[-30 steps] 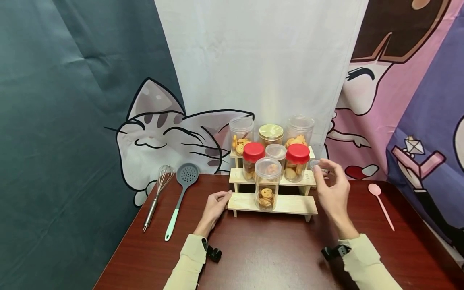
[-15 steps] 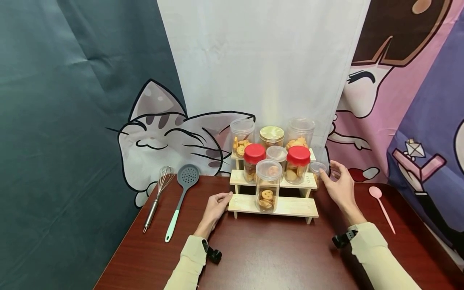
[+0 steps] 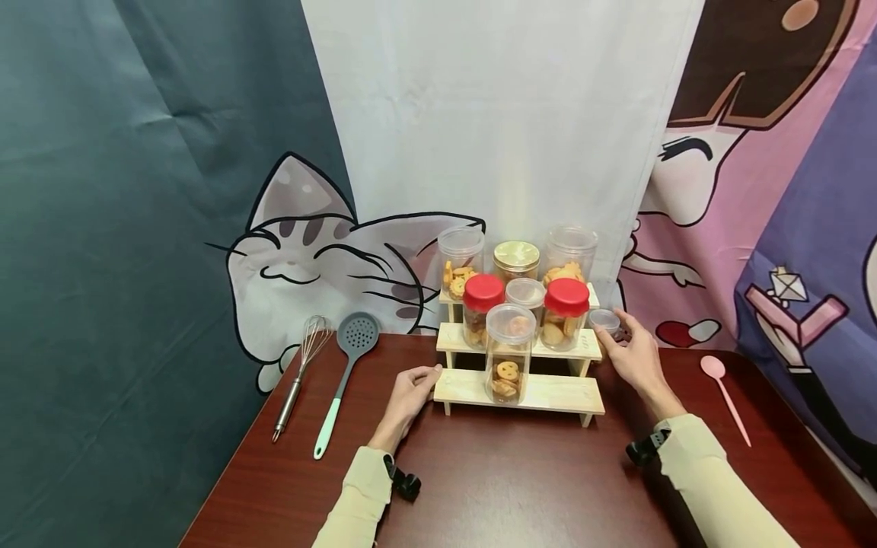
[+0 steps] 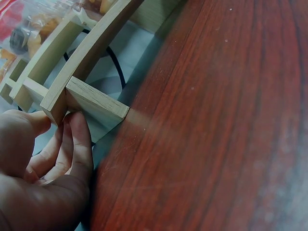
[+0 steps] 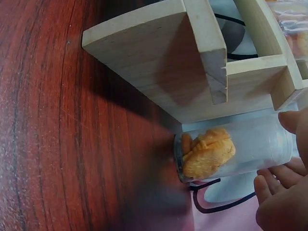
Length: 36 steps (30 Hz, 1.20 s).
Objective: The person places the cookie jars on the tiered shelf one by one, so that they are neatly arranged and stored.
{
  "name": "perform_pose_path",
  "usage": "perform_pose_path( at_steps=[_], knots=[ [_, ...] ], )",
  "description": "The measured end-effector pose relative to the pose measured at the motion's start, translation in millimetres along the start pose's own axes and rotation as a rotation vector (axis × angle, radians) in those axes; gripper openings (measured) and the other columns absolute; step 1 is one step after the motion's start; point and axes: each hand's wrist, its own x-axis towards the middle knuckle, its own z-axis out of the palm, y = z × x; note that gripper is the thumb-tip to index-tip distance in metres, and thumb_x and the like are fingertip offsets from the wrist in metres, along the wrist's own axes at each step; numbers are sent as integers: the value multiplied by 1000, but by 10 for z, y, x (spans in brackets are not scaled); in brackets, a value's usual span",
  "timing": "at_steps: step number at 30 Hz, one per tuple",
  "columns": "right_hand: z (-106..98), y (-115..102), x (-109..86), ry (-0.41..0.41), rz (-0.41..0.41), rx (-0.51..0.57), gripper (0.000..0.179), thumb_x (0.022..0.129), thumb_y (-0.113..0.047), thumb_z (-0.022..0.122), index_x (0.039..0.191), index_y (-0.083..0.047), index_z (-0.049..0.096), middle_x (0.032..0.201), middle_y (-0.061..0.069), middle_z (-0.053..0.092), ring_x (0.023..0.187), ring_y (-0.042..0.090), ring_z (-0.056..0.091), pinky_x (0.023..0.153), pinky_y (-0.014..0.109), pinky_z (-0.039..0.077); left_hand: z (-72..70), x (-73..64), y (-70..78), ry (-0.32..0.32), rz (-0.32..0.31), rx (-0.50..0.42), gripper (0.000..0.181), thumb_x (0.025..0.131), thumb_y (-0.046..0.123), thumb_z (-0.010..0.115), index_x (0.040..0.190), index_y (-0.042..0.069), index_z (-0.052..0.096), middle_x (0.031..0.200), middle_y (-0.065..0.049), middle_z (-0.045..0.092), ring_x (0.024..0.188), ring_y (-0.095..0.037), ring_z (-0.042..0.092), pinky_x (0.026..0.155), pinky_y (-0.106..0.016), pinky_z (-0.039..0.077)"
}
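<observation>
A three-step wooden display rack point(image 3: 452, 386) stands on the table. My left hand point(image 3: 409, 397) pinches the left end of its lowest step between thumb and fingers, as the left wrist view shows. Beyond the rack's right side stands a clear lidded cookie jar point(image 3: 604, 320), upright on the table, with cookies point(image 5: 207, 154) at its bottom. My right hand point(image 3: 639, 361) holds this jar near its lid, thumb on one side and fingers on the other. A tall clear jar point(image 3: 510, 346) of cookies sits on the lowest step.
The middle step carries two red-lidded jars, one with a red lid point(image 3: 567, 295), and a clear-lidded jar point(image 3: 525, 293). A gold-lidded jar point(image 3: 517, 255) is on top between two clear jars. A whisk point(image 3: 301, 365), a skimmer point(image 3: 346, 373) and a pink spoon point(image 3: 725, 396) flank the rack.
My right hand let go of the small jar's lid and drew back to the right, then came in again and closed round the jar. My left hand stays on the rack.
</observation>
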Motion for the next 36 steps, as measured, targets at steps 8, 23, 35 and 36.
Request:
perform_pose_path(
  at_steps=[8, 23, 35, 36],
  knots=[
    [-23, 13, -53, 53, 5, 43, 65, 103, -43, 75, 157, -10, 57, 140, 27, 70, 117, 39, 73, 86, 6, 49, 9, 8, 18, 4, 11, 20, 37, 108, 29, 71, 121, -5, 77, 106, -14, 83, 84, -8, 75, 75, -22, 61],
    [-170, -78, -510, 320, -30, 209, 54, 92, -17, 89, 143, -21, 72, 118, 1, 74, 92, -6, 65, 85, 5, 48, 8, 11, 22, 4, 14, 28, 36, 108, 28, 70, 122, -5, 76, 106, -15, 83, 84, -9, 75, 76, -22, 61],
    [-235, -293, -682, 372, -153, 359, 57, 84, 5, 88, 137, -11, 75, 118, -15, 74, 91, -1, 67, 84, 10, 52, 4, 1, 11, 13, 6, 47, 38, 107, 31, 71, 123, -3, 77, 108, -16, 83, 84, -9, 75, 76, -22, 60],
    [-247, -325, -690, 373, -160, 365, 57, 84, 6, 88, 137, -10, 75, 119, -15, 74, 92, -2, 67, 85, 10, 52, 4, -4, 9, 11, 7, 49, 38, 107, 32, 71, 123, -3, 77, 108, -16, 83, 85, -9, 75, 76, -22, 60]
  ],
)
